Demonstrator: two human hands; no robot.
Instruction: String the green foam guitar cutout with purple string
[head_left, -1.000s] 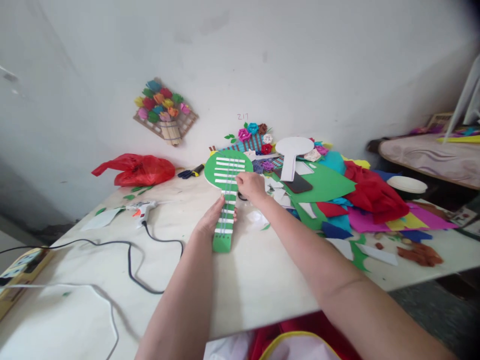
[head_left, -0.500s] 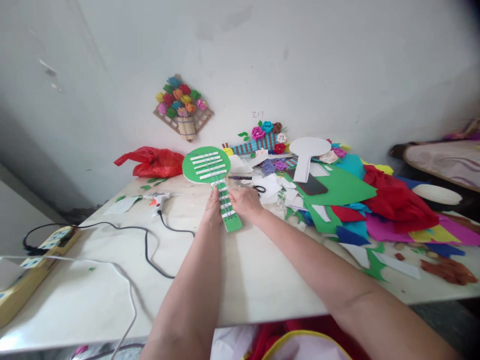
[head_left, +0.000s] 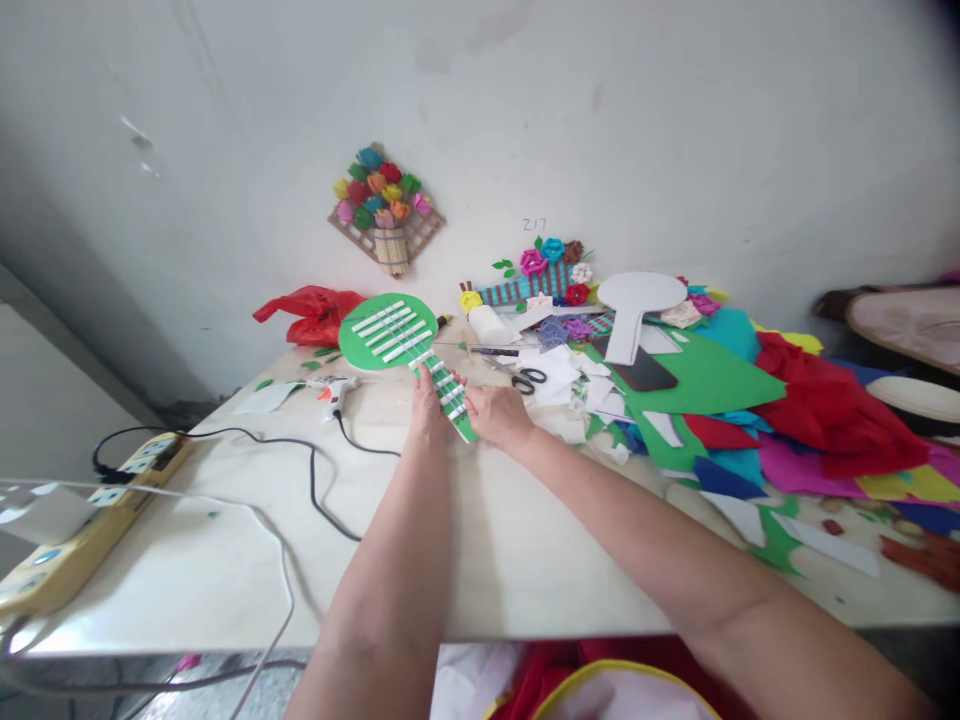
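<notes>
A green paper guitar (head_left: 390, 335) with white strips across its round body and neck is lifted off the white table (head_left: 480, 560), tilted to the upper left. My left hand (head_left: 426, 408) grips the left side of its neck. My right hand (head_left: 495, 414) is closed on the lower end of the neck. A white glue gun (head_left: 335, 390) lies just left of the hands, its black cable trailing over the table. Black-handled scissors (head_left: 529, 378) rest to the right of the guitar.
A heap of coloured paper sheets (head_left: 750, 410) and scraps covers the table's right half, with a white guitar cut-out (head_left: 634, 305) on top. A red plastic bag (head_left: 311, 310) sits at the back. A yellow power strip (head_left: 90, 520) lies at the left edge. Paper flowers (head_left: 384, 205) hang on the wall.
The guitar has swung to the left and tilted, its neck end raised between both hands. My right hand slid from the body down to the neck's end. The camera view shifted left.
</notes>
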